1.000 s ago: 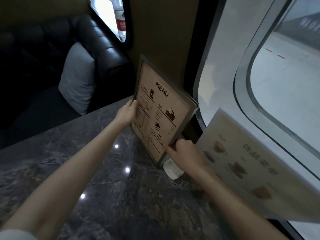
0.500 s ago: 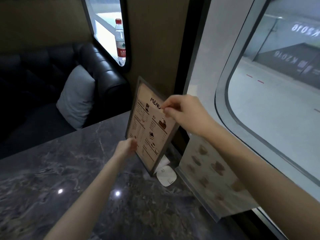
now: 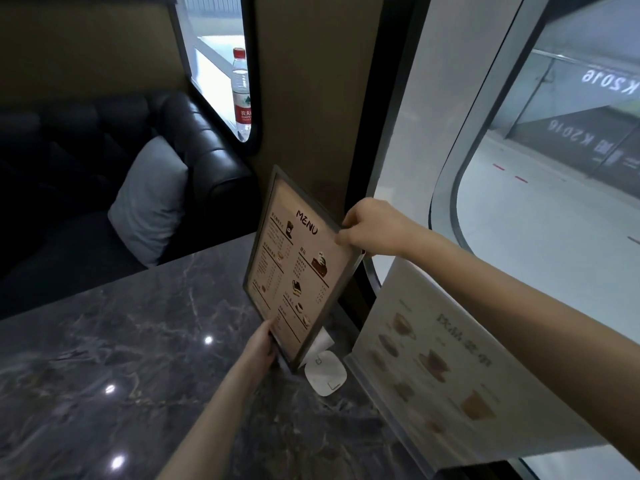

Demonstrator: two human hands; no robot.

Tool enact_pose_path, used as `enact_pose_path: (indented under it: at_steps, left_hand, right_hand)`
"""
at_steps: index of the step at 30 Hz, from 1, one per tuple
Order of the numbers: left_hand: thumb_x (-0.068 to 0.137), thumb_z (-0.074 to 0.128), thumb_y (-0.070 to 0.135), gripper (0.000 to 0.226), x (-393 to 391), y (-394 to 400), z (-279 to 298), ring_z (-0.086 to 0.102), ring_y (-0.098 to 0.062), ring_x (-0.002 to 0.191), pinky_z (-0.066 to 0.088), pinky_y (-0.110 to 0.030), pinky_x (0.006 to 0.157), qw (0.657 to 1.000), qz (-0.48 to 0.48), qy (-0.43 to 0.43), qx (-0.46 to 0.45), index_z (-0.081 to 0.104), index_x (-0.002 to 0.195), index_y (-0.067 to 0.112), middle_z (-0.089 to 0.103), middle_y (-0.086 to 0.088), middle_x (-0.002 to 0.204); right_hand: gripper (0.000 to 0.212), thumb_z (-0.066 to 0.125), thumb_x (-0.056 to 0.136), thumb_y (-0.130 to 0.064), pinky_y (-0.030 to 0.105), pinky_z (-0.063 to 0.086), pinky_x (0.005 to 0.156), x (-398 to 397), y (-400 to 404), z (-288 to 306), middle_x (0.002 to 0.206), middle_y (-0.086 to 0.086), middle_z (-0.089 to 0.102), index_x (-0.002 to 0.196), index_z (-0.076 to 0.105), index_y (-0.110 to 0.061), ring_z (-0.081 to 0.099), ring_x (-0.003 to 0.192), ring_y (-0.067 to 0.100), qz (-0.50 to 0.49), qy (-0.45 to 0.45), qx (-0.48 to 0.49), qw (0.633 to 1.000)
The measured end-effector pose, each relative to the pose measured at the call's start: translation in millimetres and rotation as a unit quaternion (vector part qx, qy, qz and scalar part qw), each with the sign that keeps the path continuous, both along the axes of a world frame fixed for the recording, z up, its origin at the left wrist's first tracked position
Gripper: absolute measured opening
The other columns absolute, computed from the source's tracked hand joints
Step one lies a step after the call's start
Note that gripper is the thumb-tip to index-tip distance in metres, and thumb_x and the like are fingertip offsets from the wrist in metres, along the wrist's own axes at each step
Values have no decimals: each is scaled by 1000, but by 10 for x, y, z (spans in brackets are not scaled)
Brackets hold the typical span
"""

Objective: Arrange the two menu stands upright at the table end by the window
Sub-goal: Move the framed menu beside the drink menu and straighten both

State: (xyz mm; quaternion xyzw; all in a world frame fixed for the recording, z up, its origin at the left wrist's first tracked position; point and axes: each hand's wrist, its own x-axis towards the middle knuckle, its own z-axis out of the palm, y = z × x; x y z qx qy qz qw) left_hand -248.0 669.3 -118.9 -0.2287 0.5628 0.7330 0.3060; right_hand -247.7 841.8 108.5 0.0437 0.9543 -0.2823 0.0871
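The table top looks like dark grey marble with pale veins, polished enough to mirror small lights; the framed menu stand has a matt dark frame, metal or plastic I cannot tell, around a beige printed paper sheet; the second menu stand is clear glossy acrylic over pale paper; the sofa is shiny black leather; the cushion is matt grey cloth; the water bottle is clear plastic

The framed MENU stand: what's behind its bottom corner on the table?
Behind the framed MENU stand, a small white square pad lies on the marble table, with something white and folded partly showing. The frame hides the rest.
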Motion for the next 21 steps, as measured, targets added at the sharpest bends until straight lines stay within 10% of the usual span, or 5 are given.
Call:
enact_pose_path:
  at_steps: [10, 21]
  left_hand:
    - [95, 31, 36, 31, 36, 10, -143, 57, -5, 92, 43, -22, 70, 999, 2, 47, 27, 57, 107, 24, 64, 11, 100]
    - [92, 38, 25, 41, -59, 153, -127, 45, -23, 123, 33, -30, 94, 999, 40, 6, 2, 48, 128, 8, 52, -9, 133]
  right_hand:
    - [14, 60, 86, -17, 23, 59, 52, -52, 89, 9, 73, -2, 65, 73, 59, -12, 67, 64, 11, -14, -65, -102, 993]
    - [15, 59, 86, -15, 27, 60, 59, -60, 170, -1, 75, 1, 64, 72, 57, -11, 69, 72, 16, -29, -47, -97, 994]
